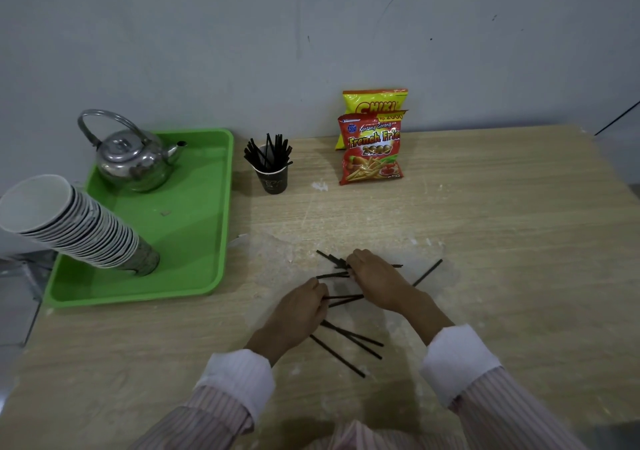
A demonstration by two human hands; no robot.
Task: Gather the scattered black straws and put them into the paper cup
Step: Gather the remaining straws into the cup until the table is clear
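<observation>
Several black straws (349, 342) lie scattered on the wooden table (502, 228) in front of me. My left hand (298, 311) rests on the table with its fingertips closed on the ends of two straws (344, 299). My right hand (379, 278) lies palm down over a cluster of straws (330, 259), its fingers curled on them. One straw (427, 272) lies apart to the right. A dark paper cup (273, 177) stands farther back with several black straws upright in it.
A green tray (194, 241) at the left holds a metal kettle (133, 158) and a leaning stack of paper cups (69, 221). Two snack bags (372, 144) stand against the wall behind the straws.
</observation>
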